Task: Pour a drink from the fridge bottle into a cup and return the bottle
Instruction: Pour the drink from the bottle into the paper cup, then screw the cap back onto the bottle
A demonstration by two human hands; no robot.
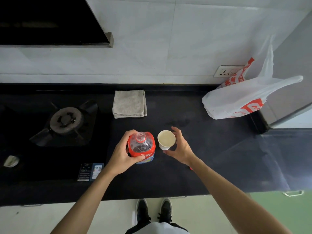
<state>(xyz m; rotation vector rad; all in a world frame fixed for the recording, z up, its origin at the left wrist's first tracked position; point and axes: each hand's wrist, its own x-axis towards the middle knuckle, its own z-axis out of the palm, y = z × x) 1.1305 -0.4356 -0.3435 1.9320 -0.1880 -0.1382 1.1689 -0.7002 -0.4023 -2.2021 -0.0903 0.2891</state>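
Bottle (141,146) and cup (166,139) sit side by side on the desk (211,157), cup on the right. Towel (129,103) behind them, stove (65,120) left, bag (239,100) far right.

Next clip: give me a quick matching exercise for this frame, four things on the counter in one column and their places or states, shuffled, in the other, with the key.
Things:
1. bottle
2. paper cup
3. folded towel
4. plastic bag

Places or states:
A. lying in the far right corner of the counter
B. upright, cap off, gripped by the left hand
C. beside the gas burner, near the wall
D. open-topped, with the right hand curled around it

Pairs: 1-B, 2-D, 3-C, 4-A
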